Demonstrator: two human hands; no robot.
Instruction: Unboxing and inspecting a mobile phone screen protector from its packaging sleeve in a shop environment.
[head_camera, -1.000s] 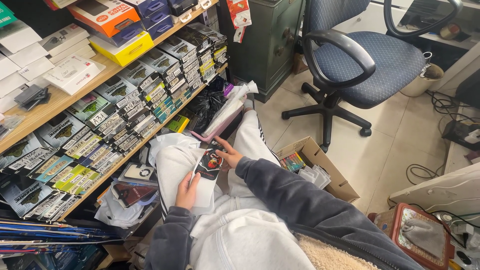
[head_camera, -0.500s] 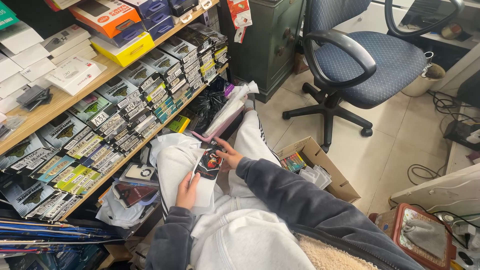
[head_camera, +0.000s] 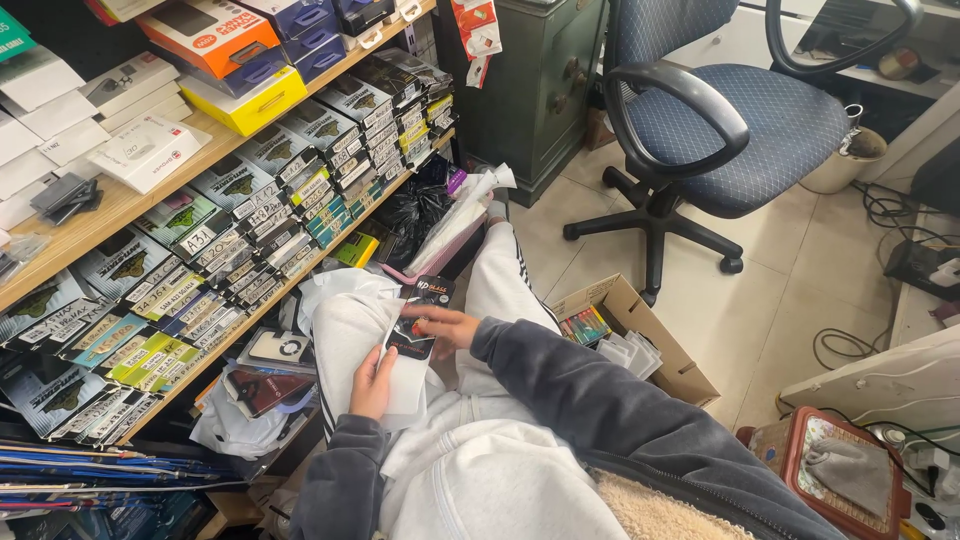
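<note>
Head view looks down on a crowded shop corner with a pale tiled floor (head_camera: 790, 270). On the left, long wooden shelves (head_camera: 130, 200) run diagonally and carry rows of small flat boxes (head_camera: 250, 215) standing on edge, with bigger orange, yellow and white cartons above them. A blue office chair (head_camera: 730, 130) stands on the tiles at the upper right, beside a dark green metal cabinet (head_camera: 530, 80). Near the person's right leg an open cardboard box (head_camera: 640, 335) sits on the floor, with small coloured packets inside.

The person sits with the legs in white trousers stretched toward the shelves. Over the lap, both hands hold a slim black package (head_camera: 417, 318), about in the middle of the picture. Its long axis goes from the lower left to the upper right, and the top end points away from the person, toward the shelves. A white sheet or bag (head_camera: 405, 385) is under it. The left hand (head_camera: 372, 382) grips the lower end, with fingers closed around the package and the white sheet. The right hand (head_camera: 445, 328) lies on the right edge, fingers together and bent on the package.
</note>
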